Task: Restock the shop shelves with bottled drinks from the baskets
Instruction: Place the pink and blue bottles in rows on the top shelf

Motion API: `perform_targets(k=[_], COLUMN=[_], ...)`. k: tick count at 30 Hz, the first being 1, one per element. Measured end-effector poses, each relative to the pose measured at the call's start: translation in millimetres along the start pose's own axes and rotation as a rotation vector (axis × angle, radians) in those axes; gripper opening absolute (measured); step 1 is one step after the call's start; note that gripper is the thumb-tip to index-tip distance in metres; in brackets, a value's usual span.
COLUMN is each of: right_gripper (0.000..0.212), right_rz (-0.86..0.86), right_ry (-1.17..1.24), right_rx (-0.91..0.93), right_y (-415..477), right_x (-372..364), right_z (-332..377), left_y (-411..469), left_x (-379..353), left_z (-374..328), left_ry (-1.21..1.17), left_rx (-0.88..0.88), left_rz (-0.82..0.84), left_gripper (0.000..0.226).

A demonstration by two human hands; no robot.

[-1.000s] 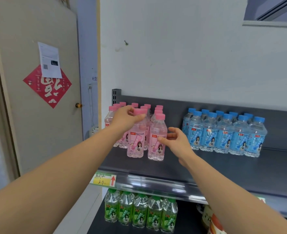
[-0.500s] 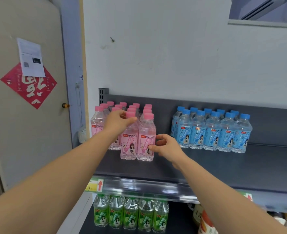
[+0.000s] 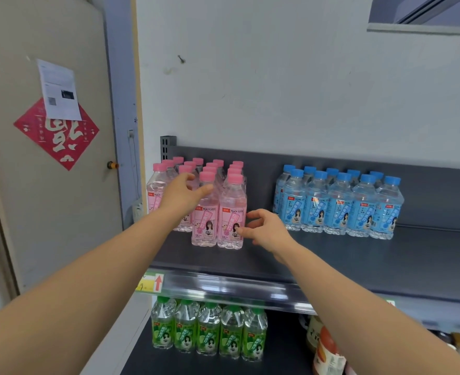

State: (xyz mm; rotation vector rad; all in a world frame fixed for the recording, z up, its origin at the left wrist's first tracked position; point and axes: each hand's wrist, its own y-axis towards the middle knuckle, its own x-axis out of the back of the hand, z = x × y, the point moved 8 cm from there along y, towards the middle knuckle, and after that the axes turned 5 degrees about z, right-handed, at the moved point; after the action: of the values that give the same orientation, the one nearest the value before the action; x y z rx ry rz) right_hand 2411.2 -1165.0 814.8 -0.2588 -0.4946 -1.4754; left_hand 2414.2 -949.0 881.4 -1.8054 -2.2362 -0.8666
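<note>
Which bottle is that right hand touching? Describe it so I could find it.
On the dark upper shelf, find the pink-capped cluster at its left end. The bottle is the right one of the two standing furthest forward, the one nearer the blue bottles.

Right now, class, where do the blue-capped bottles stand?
In the head view, the blue-capped bottles stand on the right of the upper shelf, apart from the pink peach soda bottles to their left.
</note>
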Motion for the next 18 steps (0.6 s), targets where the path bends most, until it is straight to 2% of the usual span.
perform_targets(k=[4, 9, 18], right_gripper=[0.049, 0.041, 0.039], right_rz=[-0.059, -0.141, -0.303], right_ry=[-0.100, -0.374, -0.614], right_rx=[0.023, 0.052, -0.024], right_y=[-14, -49, -149], right_x=[12, 35, 70], right_z=[1, 6, 2], left_y=[-14, -39, -113], left_x=[5, 7, -21], left_z=[-1, -10, -48], left_ry=[0.064, 0.111, 0.181], left_rx=[-0.018, -0.067, -0.294], left_rz=[-0.059, -0.084, 0.111], left_gripper=[0.062, 0.065, 0.036])
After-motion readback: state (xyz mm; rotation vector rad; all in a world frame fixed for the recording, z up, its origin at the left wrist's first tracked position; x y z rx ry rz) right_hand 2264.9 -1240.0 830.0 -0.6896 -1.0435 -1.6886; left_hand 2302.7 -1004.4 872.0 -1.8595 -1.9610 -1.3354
